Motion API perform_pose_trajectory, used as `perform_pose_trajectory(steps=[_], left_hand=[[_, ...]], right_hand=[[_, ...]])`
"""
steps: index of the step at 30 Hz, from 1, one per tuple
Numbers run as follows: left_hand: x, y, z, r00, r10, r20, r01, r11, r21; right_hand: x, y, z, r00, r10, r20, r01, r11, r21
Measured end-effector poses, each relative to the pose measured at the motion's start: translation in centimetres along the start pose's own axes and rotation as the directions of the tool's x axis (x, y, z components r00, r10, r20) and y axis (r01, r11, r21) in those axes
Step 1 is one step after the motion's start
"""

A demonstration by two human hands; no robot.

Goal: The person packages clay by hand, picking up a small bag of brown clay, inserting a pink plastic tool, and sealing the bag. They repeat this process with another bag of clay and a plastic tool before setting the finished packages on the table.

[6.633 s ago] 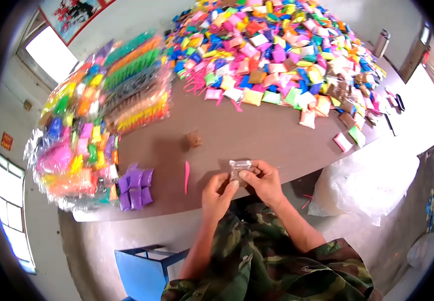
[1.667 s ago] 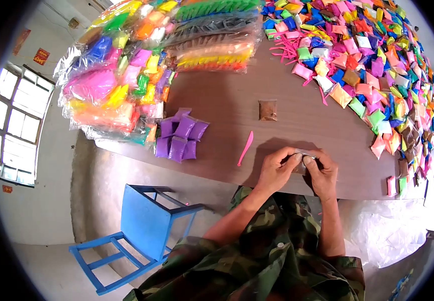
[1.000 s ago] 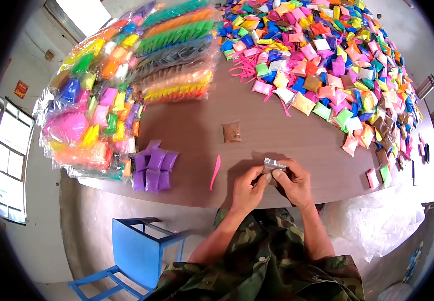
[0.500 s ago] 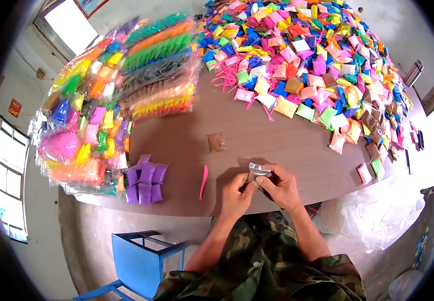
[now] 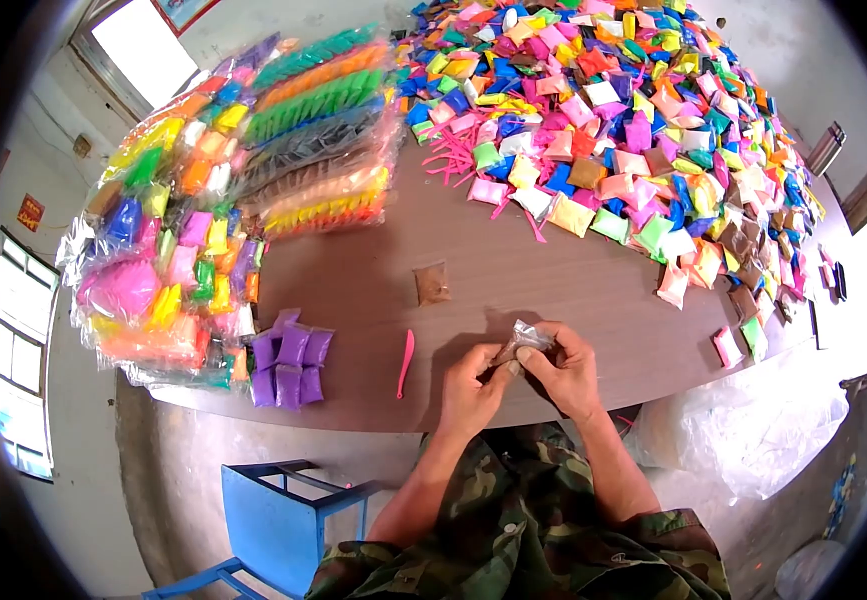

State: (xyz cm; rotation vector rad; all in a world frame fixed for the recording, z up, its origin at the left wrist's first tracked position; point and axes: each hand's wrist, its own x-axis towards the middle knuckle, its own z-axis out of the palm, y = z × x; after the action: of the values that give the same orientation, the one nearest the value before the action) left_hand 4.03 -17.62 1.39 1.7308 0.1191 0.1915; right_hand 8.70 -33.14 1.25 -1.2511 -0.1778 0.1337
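Between my two hands is a small clear plastic packet (image 5: 525, 338), its shiny film sticking up above the fingers; what it contains is mostly hidden. My left hand (image 5: 473, 388) pinches its left side, and my right hand (image 5: 565, 372) grips the other side, thumb on top. The two thumbs nearly meet just above the table's front edge. Left of my hands lies a pink plastic knife-shaped tool (image 5: 407, 362). Farther up the table rests a brown packet (image 5: 432, 283). A small stack of purple packets (image 5: 293, 360) sits to the left of the pink tool.
A large heap of coloured packets (image 5: 603, 130) covers the back right of the brown table (image 5: 343, 290). Clear bags of sorted packets (image 5: 313, 120) are piled on the left. A blue chair (image 5: 271, 520) stands below the table, and a clear plastic bag (image 5: 753, 430) is at right.
The packet's clear film has tilted and shifted slightly to the right between my fingers. Both hands stay in nearly the same place, still gripping it.
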Motion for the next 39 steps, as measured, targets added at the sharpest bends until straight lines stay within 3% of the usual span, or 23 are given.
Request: perform_pose_trajectory(steps=[7, 10, 16, 22, 27, 33, 39], left_hand=[[-0.1, 0.7, -0.1, 0.999, 0.031, 0.036, -0.034, 0.997, 0.070], [-0.2, 2.0, -0.1, 0.998, -0.039, 0.040, 0.036, 0.996, 0.080], [-0.1, 0.7, 0.0, 0.999, 0.002, 0.047, -0.005, 0.997, 0.077], [-0.2, 0.7, -0.1, 0.997, 0.041, 0.060, -0.046, 0.995, 0.086], [-0.3, 1.4, 0.0, 0.999, 0.022, 0.032, -0.023, 0.999, 0.030], [-0.4, 0.6, 0.1, 0.998, 0.060, -0.018, -0.058, 0.994, 0.095], [-0.5, 1.2, -0.2, 0.999, 0.039, -0.004, -0.038, 0.994, 0.104]], right_hand=[[0.0, -0.1, -0.7, 0.999, 0.046, -0.018, -0.047, 0.997, -0.053], [0.1, 0.1, -0.7, 0.999, 0.026, -0.029, -0.025, 0.998, 0.052], [0.0, -0.7, -0.2, 1.000, -0.015, 0.008, 0.015, 1.000, 0.002], [0.2, -0.1, -1.0, 0.998, 0.056, 0.010, -0.056, 0.998, 0.037], [0.1, 0.3, -0.8, 1.000, 0.013, 0.015, -0.015, 0.986, 0.164], [0.1, 0.4, -0.7, 0.999, -0.015, 0.048, 0.014, 0.999, 0.029], [0.1, 0.2, -0.9, 0.998, 0.004, 0.061, -0.010, 0.996, 0.090]])
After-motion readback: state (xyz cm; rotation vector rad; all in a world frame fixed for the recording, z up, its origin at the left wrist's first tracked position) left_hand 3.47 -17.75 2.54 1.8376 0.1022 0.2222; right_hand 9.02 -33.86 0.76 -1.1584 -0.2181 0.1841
